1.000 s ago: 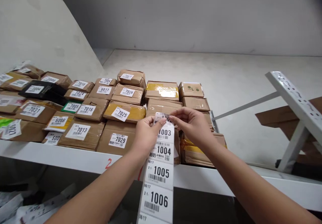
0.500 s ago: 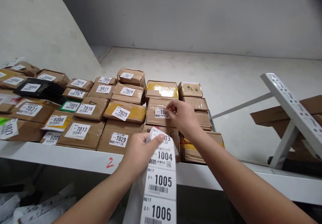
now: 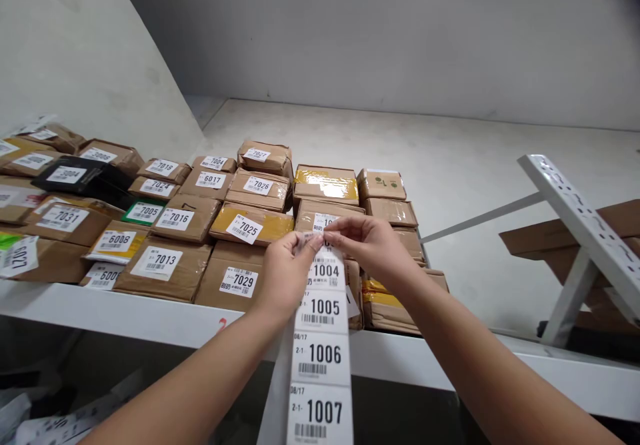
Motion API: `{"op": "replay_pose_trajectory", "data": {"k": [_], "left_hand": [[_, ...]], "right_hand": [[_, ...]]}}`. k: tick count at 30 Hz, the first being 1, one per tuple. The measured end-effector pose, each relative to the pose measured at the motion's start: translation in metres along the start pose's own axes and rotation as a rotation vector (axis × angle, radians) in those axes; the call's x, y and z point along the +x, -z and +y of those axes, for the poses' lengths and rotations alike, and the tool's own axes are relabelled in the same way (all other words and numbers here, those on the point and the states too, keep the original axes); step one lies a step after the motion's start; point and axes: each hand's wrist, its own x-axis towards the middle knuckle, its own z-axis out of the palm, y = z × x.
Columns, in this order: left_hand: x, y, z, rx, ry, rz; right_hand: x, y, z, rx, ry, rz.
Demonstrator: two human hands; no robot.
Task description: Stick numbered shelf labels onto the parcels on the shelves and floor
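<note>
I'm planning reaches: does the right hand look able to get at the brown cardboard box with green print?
Probably yes: nothing visible blocks that box, though the right hand is at the white paper label strip.

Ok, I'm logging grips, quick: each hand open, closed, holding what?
Left hand: closed, holding the strip of labels near its top.
Right hand: closed, fingertips pinched at the strip's top; whether they grip it can't be told.

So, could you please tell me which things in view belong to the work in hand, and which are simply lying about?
In the work:
strip of numbered labels, in the left hand, right hand at its top end
brown carton behind, its label partly hidden

Apparently just lying about:
brown cardboard, far right
white printed packages, lower left
</note>
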Motion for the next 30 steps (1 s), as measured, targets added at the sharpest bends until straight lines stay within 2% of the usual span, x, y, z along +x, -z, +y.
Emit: {"op": "replay_pose_trajectory", "data": {"k": [3,8,10,13,15,18,20,21,23,25,26,27,28,30], "left_hand": [[0.012,-0.009,0.002,0.021,-0.031,0.057],[0.022,-0.013,0.014,-0.123,0.147,-0.079],[0.017,-0.011,0.016,-0.084,0.213,-0.099],[0.001,-0.005,0.013,-0.021,0.241,-0.159],[-0.010,-0.001,0.011,-0.028,0.215,-0.214],[-0.025,0.004,0.012,-0.027,0.200,-0.248],[-0.035,0.006,0.014,-0.032,0.206,-0.241],[-0.041,0.006,0.016,-0.040,0.211,-0.251],[-0.055,0.006,0.018,-0.056,0.217,-0.297],[-0.071,0.002,0.015,-0.018,0.179,-0.319],[-0.079,-0.001,0.011,0.017,0.148,-0.310],[-0.087,-0.005,0.005,0.049,0.118,-0.294],[-0.095,-0.010,-0.003,0.066,0.107,-0.272],[-0.110,-0.023,-0.022,0.041,0.165,-0.244]], "right_hand": [[0.008,-0.001,-0.001,-0.022,0.044,0.076],[0.051,0.007,-0.004,-0.336,0.295,0.321],[0.075,0.014,-0.006,-0.448,0.333,0.412],[0.103,0.022,-0.008,-0.686,0.294,0.419],[0.111,0.024,-0.011,-0.903,0.257,0.399],[0.109,0.025,-0.018,-1.124,0.269,0.471],[0.097,0.029,-0.022,-1.107,0.280,0.425],[0.088,0.032,-0.023,-1.025,0.276,0.339],[0.059,0.039,-0.024,-0.730,0.232,0.073],[0.018,0.045,-0.019,-0.376,0.152,-0.178],[-0.005,0.047,-0.015,-0.289,0.100,-0.284],[-0.029,0.048,-0.009,-0.203,0.045,-0.322],[-0.052,0.048,-0.002,-0.160,0.005,-0.296],[-0.091,0.049,0.015,-0.159,-0.020,-0.151]]}}
